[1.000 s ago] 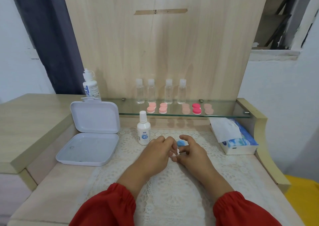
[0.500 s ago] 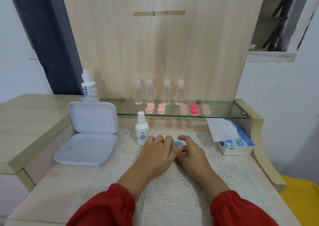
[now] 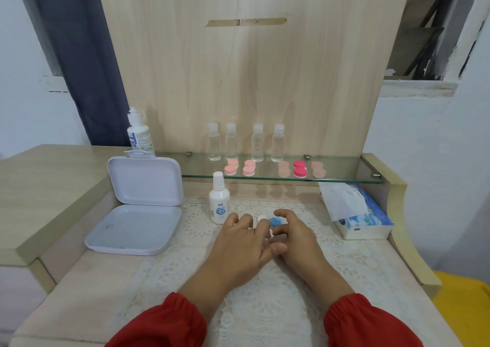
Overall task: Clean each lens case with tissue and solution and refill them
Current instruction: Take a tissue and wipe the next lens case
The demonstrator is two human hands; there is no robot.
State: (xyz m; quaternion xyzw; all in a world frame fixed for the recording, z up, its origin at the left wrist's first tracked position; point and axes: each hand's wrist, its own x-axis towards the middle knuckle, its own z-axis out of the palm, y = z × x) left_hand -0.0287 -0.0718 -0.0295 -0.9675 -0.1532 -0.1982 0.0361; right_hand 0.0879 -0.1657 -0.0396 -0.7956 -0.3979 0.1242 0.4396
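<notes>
The right hand (image 3: pixel 297 236) is curling over the blue cap (image 3: pixel 275 221) of a lens case (image 3: pixel 266 220), forefinger arched above it and thumb lying low at the near side, so the cap is sitting inside the pinch; whether the fingertips are actually pressing it I cannot tell for sure. The left hand (image 3: pixel 240 243) is lying beside it, fingers loosely bent and reaching in from the left, their tips touching the case's white end and a small white piece just nearer. The case is lying on the lace mat (image 3: pixel 265 307) just beyond both sets of fingertips, its long axis running left to right, white end to the left hand, blue end to the right. So each hand is nearer its own end, and the right is better placed for twisting the blue cap while the left steadies. The solution bottle (image 3: pixel 219 203) is standing just left of the left hand; the tissue box (image 3: pixel 363 222) is lying near, to the right.
</notes>
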